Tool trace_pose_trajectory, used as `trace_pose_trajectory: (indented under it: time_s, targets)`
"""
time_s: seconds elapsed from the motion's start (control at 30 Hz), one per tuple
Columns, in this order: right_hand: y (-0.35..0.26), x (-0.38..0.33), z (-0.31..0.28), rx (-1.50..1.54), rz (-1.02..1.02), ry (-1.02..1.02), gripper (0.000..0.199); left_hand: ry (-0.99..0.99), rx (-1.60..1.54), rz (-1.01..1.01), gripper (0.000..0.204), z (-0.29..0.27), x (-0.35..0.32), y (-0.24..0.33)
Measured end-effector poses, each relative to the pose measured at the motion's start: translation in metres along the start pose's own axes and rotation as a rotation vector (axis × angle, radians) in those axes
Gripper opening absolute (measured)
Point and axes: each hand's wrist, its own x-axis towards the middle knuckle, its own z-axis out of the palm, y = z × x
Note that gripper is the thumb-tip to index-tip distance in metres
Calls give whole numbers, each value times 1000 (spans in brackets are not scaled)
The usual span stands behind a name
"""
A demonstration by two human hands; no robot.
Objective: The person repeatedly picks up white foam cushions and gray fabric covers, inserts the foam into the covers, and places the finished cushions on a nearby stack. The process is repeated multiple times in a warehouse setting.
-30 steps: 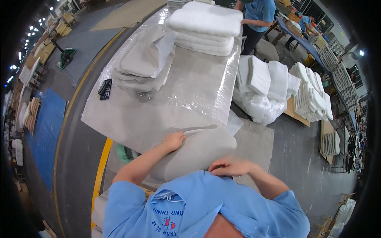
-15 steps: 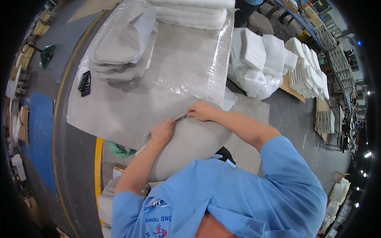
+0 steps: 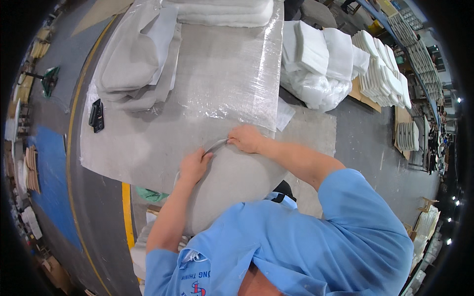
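Note:
A grey fabric-covered cushion (image 3: 239, 175) rests against my front, its far side over the near edge of the table. My left hand (image 3: 194, 165) pinches the cushion's edge on the left. Farther along that same edge, to the right, the fingers of my right hand (image 3: 245, 138) are closed on it too. Between the two hands runs a short, pale strip of the edge (image 3: 215, 146). Whether this strip is a zipper or a seam is too small to tell.
Plastic film covers part of the table (image 3: 217, 74). On it lie stacked grey covers (image 3: 129, 66) and white padding (image 3: 224, 14). A black hand-sized object (image 3: 97, 116) lies at the left. White pads (image 3: 313, 49) stand beyond the right edge, and a green bag (image 3: 151, 194) sits below the table.
My left hand has slid back a little along the cushion's edge, widening the gap between my hands. The whole view has shifted slightly.

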Motion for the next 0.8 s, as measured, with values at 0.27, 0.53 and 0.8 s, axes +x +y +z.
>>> trace_pose_trajectory:
  time_s: [0.27,0.53,0.8]
  targets:
    - [-2,-3,3,-7,44,34,28,12,184,-231,42,-13,-31,-11]
    - [-2,-44,-50,525,204,586,29,-72,59,-270,60,-60,-67,-37]
    - [-93,-218,-18,1395,627,481,82,-113,-749,-784,77,-63,-140,-57]
